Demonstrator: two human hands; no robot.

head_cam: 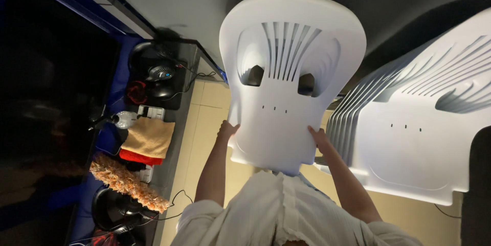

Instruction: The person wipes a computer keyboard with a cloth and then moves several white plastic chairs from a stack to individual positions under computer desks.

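A white plastic chair (286,72) with a slatted back fills the middle of the view, its back panel facing me. My left hand (227,129) grips its left edge. My right hand (319,137) grips its right edge, at about the same height. Both arms reach up from my white shirt (276,210) at the bottom of the view. The chair is lifted off the beige tiled floor (204,123). Its legs are hidden behind the panel.
A stack of several matching white chairs (419,123) stands close on the right, almost touching my right arm. On the left, a dark surface (176,103) holds a small fan (161,72), folded orange and red cloths (148,141), a fluffy duster (128,182) and cables.
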